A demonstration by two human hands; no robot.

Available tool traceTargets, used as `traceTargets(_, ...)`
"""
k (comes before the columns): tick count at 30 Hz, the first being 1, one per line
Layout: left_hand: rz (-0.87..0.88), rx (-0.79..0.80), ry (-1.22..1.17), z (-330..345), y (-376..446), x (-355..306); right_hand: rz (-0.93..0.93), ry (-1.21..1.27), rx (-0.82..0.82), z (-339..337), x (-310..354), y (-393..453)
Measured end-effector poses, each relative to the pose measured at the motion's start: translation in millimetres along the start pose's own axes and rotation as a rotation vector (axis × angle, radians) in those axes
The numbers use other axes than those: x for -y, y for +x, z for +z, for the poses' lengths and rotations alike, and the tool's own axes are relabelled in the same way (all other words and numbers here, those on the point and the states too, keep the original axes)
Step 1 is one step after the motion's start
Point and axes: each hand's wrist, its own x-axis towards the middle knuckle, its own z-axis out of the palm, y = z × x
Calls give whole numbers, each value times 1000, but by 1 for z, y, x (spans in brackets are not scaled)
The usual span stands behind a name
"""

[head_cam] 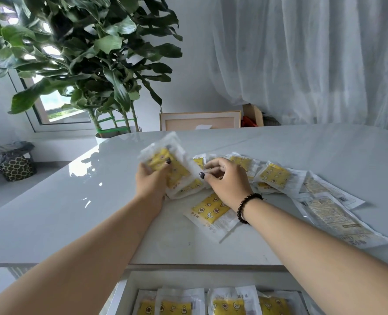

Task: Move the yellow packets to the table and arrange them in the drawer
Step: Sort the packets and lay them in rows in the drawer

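A stack of yellow packets (165,169) is gripped by the left hand (152,180); another is reached for with the right hand (224,178), fingers loosely curled. Loose packets (273,176) are spread toward three o'clock on the table (74,212); next, the gathered stack must be carried to the drawer (129,289) at six o'clock.

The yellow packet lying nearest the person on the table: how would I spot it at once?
Start at the white table and find the right hand with the dark bead bracelet. Just below that wrist lies the packet, flat and alone. Unlike the overlapping packets beyond, its yellow star-and-moon face shows almost fully.
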Motion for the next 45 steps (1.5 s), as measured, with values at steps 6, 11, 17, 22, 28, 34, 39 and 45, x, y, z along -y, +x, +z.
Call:
traceTargets(6, -243, -103, -356, -11, 9, -10, 54, -33, 390, -12, 5, -2)
traceTargets(11, -214, -155, -328, -9, 10, -10, -13, -389, 913, -47, 25, 8)
traceTargets(17, -82, -181, -94, -3, 8, -5, 43, -639, 927, -43, 40, 6)
traceTargets(22, 71, -171, 238, 3, 6, -2, 105, -439, 326, -1, 19, -15)
traceTargets(28, 102, -109, 460, 8, 7, 1, 210, -392, 172, 9, 18, -16)
traceTargets(34, 37, -3, 436, 7, 8, 1, 247, -111, 42, -1, 12, -10)
traceTargets(39, 28, -249, 176, 0, 16, 2, 289, 96, -49, -6, 7, -6)
traceTargets(45, 207, -264, 236, 1, 11, 2, 280, 468, -362, -11, 9, -3)
